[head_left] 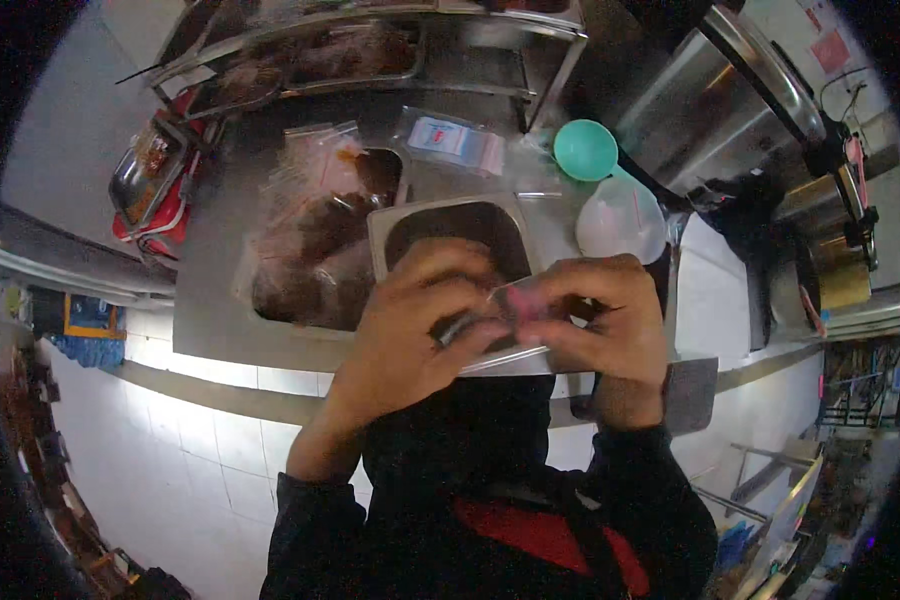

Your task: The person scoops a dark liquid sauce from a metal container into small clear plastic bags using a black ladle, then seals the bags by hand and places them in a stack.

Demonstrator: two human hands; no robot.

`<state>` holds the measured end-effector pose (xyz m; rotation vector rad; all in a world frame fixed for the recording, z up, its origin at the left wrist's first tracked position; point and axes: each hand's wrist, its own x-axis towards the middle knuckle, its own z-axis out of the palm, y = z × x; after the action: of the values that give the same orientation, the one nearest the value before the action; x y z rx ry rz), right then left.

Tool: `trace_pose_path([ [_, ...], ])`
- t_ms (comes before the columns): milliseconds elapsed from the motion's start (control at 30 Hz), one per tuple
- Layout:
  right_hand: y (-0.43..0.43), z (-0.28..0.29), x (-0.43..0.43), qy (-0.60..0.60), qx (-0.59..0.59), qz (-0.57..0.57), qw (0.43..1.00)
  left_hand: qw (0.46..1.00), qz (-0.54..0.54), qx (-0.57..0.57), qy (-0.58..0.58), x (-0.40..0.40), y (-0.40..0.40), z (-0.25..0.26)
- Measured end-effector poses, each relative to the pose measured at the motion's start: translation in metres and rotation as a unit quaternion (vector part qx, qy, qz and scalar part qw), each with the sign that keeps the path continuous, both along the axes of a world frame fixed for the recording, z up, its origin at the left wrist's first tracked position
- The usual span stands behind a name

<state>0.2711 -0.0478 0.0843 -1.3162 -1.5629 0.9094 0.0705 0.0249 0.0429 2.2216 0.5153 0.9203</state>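
My left hand (427, 322) and my right hand (607, 322) meet above the near edge of a steel counter, fingers pinching a small clear plastic bag (521, 300) with a pinkish edge; motion blurs it. Just behind my left hand is a rectangular steel food pan (523, 232) with a dark interior. Left of it, a larger steel pan (307, 328) holds several filled clear plastic bags (307, 217). A packet of zip bags (450, 142) lies behind the pans. To the right are a mint-green plastic scoop (585, 150) and a translucent round container (621, 221).
A wire rack (555, 82) with trays stands at the back. Large steel pots (720, 97) stand at the right, near a white board or box (712, 292). A small steel tray (146, 180) sits on something red at the left. White floor tiles (217, 450) show below the counter.
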Motion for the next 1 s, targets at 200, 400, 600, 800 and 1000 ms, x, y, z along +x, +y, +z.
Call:
trace_pose_path([
  [200,0.007,-0.024,-0.006,-0.033,0.098,0.033,0.994,0.998,0.064,-0.011,0.000,-0.019,0.000,-0.011],
  [400,0.002,-0.037,-0.034,-0.065,0.122,-0.021,0.990,0.932,0.337,0.074,-0.115,-0.031,-0.027,-0.022],
  [600,0.005,-0.043,-0.053,-0.058,0.105,0.006,0.993,0.975,0.220,-0.013,-0.038,-0.031,-0.036,-0.031],
  [800,0.011,-0.059,-0.054,-0.009,0.098,0.061,0.993,0.983,0.154,-0.066,-0.072,-0.038,-0.030,-0.031],
  [1000,0.013,-0.058,-0.050,0.002,0.085,0.097,0.992,0.986,0.111,-0.068,-0.102,-0.043,-0.024,-0.029],
])
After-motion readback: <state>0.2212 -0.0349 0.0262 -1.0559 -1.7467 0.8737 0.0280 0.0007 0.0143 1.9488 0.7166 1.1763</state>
